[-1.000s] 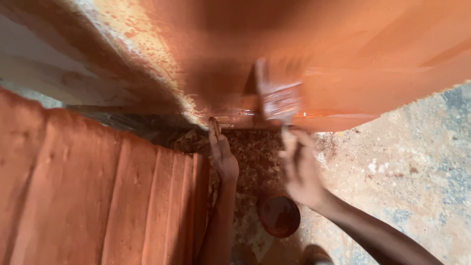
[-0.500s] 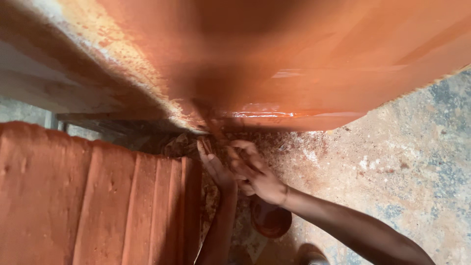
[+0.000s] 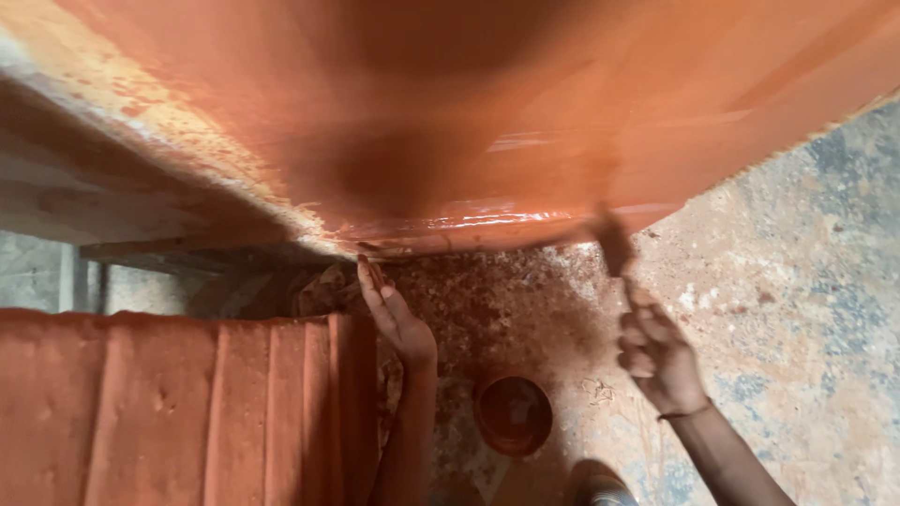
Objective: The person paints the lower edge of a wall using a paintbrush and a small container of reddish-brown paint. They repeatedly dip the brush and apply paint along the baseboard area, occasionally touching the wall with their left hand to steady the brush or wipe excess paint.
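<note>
My right hand (image 3: 658, 354) grips a paintbrush (image 3: 614, 245) whose bristles touch the wet lower edge of a large orange-red painted panel (image 3: 525, 122) that fills the top of the view. My left hand (image 3: 394, 314) reaches up with flat, paint-stained fingers, its tips at the panel's glossy bottom edge. Between my arms, on the ground, sits a small round container (image 3: 513, 413) of red-brown paint.
A ribbed, orange-red painted panel (image 3: 178, 412) lies at the lower left beside my left arm. The concrete floor (image 3: 797, 281) is speckled with paint drips. A pale wall or frame (image 3: 84, 187) with splatter stands at the upper left. My foot (image 3: 600, 487) shows at the bottom.
My right hand has swung out to the right from beside my left hand, carrying the brush along the panel's lower edge. My left hand stays at the edge.
</note>
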